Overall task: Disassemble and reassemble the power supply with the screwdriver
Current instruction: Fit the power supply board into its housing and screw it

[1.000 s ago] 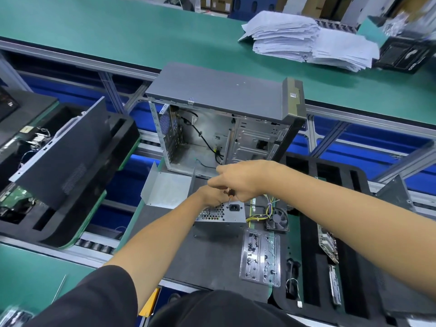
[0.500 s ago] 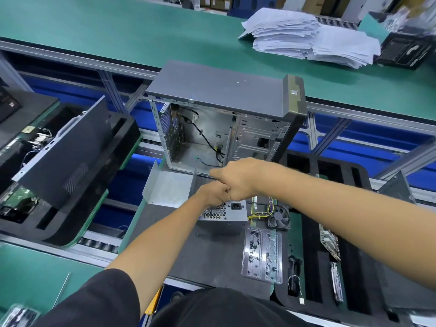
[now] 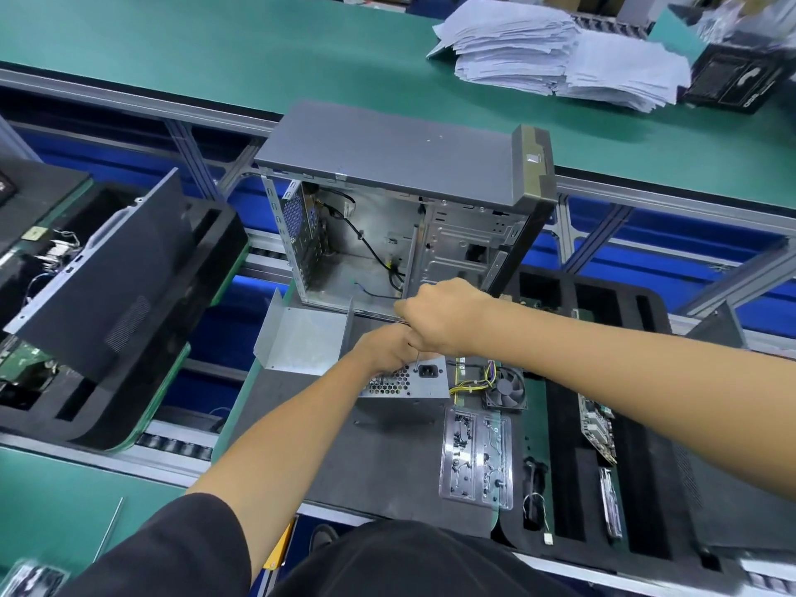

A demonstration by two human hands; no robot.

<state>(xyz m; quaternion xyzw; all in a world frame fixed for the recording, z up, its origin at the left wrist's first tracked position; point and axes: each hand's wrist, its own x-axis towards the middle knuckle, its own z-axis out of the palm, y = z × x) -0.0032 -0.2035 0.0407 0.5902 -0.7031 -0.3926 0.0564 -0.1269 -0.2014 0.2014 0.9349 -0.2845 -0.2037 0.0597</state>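
- Covering the top rear of the power supply (image 3: 409, 381), both hands meet above it, so what lies beneath them is hidden.
- The right hand (image 3: 443, 321) is curled into a fist with knuckles up; a thin metal shaft (image 3: 417, 359) shows below it, reaching down to the supply's face, but the screwdriver's handle is buried in the fist and I cannot see it.
- The left hand (image 3: 387, 346) sits just under the right, touching it; its fingers are tucked out of sight, so I cannot tell whether they pinch anything or merely press on the supply.
- The supply is a grey metal box on the dark mat (image 3: 344, 458), just in front of the open case (image 3: 387, 234); its near face shows a honeycomb vent and a black mains socket (image 3: 428, 371).
- Yellow and black wires (image 3: 474, 383) run from its right side toward a small fan (image 3: 506, 387).
- A bent metal cover (image 3: 301, 338) lies just to the supply's left.
- A clear parts tray (image 3: 476, 458) lies in front of the supply on the right; its small contents are too fine to identify.
- Paper stacks (image 3: 560, 53) on the far green table are cut by blur at the top right.
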